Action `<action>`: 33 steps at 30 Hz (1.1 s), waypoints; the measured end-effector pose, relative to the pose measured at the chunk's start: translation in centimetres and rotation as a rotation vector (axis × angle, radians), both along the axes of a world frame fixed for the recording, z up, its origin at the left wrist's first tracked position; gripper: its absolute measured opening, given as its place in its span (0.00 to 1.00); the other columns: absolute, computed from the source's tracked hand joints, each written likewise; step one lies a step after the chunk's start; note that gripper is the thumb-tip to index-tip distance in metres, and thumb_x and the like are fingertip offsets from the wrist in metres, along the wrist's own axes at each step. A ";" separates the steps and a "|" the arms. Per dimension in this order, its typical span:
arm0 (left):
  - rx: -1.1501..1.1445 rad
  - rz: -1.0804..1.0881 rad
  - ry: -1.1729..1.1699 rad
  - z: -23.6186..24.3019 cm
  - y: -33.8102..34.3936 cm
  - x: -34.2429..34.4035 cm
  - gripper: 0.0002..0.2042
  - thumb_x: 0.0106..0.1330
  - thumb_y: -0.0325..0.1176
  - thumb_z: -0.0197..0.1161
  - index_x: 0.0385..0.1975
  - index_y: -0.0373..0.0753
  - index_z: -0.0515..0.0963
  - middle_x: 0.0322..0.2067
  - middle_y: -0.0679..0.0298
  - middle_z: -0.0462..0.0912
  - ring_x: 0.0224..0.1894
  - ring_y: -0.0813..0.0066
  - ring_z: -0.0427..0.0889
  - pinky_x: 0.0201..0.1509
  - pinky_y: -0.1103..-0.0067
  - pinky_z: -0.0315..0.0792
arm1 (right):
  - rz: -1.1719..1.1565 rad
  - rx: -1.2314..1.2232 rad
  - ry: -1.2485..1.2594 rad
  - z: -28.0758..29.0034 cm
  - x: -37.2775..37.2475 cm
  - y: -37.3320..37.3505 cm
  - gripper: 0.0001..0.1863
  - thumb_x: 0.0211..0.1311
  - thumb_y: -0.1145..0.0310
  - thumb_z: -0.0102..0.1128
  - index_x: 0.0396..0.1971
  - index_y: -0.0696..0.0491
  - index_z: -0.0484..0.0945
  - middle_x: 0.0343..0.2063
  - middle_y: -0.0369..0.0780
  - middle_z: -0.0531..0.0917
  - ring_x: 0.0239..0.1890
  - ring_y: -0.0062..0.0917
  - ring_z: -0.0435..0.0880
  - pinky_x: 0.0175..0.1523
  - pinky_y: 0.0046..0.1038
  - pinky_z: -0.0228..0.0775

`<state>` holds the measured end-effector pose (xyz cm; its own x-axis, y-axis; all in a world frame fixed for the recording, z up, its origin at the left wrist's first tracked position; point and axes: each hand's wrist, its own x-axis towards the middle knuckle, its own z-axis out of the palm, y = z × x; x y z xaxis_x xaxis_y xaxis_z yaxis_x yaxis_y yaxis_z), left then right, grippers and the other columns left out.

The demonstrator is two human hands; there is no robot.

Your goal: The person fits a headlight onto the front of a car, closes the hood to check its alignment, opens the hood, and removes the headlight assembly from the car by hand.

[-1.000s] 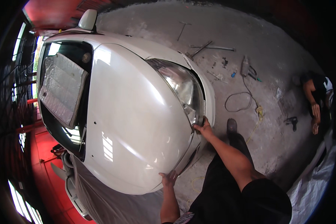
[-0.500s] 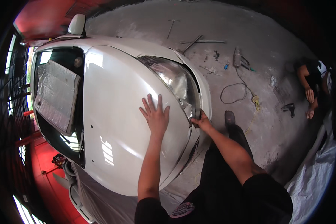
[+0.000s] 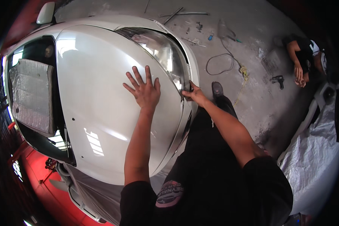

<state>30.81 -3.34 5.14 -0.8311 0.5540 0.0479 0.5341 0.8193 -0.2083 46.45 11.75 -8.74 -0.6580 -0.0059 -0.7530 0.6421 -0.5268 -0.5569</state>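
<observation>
My left hand point(image 3: 146, 93) lies flat on the white car's hood point(image 3: 98, 75), fingers spread, holding nothing. To its right, my right hand point(image 3: 194, 94) grips the inner end of the headlight point(image 3: 160, 51), thumb toward the hood side and fingers over the bumper side. What lies under its palm is hidden. The headlight's long clear lens sits in its opening between hood and fender, with a dark gap along its outer edge. Below my right hand, the front bumper point(image 3: 184, 130) curves back toward me.
On the grey floor lie metal bars point(image 3: 182, 14), a looped cable point(image 3: 218, 64), a yellow connector point(image 3: 243, 71) and a black power drill point(image 3: 278, 81). Another person point(image 3: 303, 56) is at the far right. A silver sunshade point(image 3: 33, 94) covers the windshield. Crumpled silvery sheeting point(image 3: 309, 154) is at lower right.
My view has shifted, so the car and floor things appear further up and left. My left hand stays spread on the hood, and my right hand remains at the headlight's end.
</observation>
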 end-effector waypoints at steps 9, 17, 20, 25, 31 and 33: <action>0.033 -0.006 0.003 -0.1 -0.2 -0.1 0.31 0.70 0.52 0.54 0.72 0.54 0.61 0.75 0.48 0.45 0.76 0.37 0.40 0.70 0.35 0.39 | -0.008 0.015 0.021 -1.3 0.2 -0.5 0.60 0.54 0.57 0.77 0.76 0.56 0.40 0.52 0.46 0.81 0.48 0.28 0.83 0.47 0.32 0.81; 0.094 -0.003 0.030 -0.1 0.0 -0.3 0.32 0.66 0.52 0.59 0.71 0.54 0.63 0.75 0.49 0.49 0.76 0.38 0.43 0.70 0.35 0.38 | -0.021 0.050 0.028 -1.4 0.4 -0.5 0.57 0.53 0.59 0.77 0.73 0.63 0.46 0.59 0.50 0.76 0.57 0.34 0.79 0.61 0.32 0.73; 0.119 0.006 0.008 0.2 -0.1 0.2 0.33 0.65 0.51 0.60 0.70 0.54 0.64 0.75 0.50 0.49 0.76 0.39 0.42 0.70 0.36 0.37 | -0.007 0.035 -0.031 -0.7 0.5 -0.6 0.57 0.54 0.61 0.77 0.74 0.60 0.46 0.58 0.51 0.77 0.56 0.34 0.79 0.60 0.32 0.73; 0.108 0.022 -0.059 0.6 -0.3 0.7 0.32 0.64 0.50 0.61 0.69 0.52 0.65 0.75 0.49 0.49 0.76 0.39 0.42 0.71 0.36 0.37 | -0.013 -0.015 -0.067 0.2 0.9 -0.6 0.56 0.54 0.61 0.77 0.74 0.58 0.47 0.58 0.51 0.77 0.56 0.33 0.80 0.61 0.32 0.73; 0.095 0.011 -0.006 -0.2 -0.6 0.6 0.33 0.65 0.51 0.59 0.70 0.52 0.64 0.75 0.48 0.48 0.76 0.38 0.43 0.71 0.36 0.38 | 0.005 0.063 0.010 -2.2 1.2 -1.1 0.56 0.54 0.59 0.76 0.74 0.61 0.47 0.62 0.51 0.74 0.57 0.33 0.79 0.62 0.31 0.72; 0.090 -0.007 -0.018 0.1 0.6 -0.1 0.32 0.66 0.52 0.59 0.71 0.53 0.64 0.75 0.48 0.49 0.76 0.37 0.43 0.70 0.36 0.38 | 0.010 0.149 0.065 -4.2 1.6 -0.9 0.56 0.54 0.58 0.76 0.73 0.63 0.48 0.62 0.51 0.74 0.58 0.34 0.79 0.63 0.31 0.70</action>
<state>30.71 -2.79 5.20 -0.8286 0.5537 0.0825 0.5427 0.8307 -0.1242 48.01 10.81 -12.89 -0.7061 0.0963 -0.7015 0.6066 -0.4287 -0.6695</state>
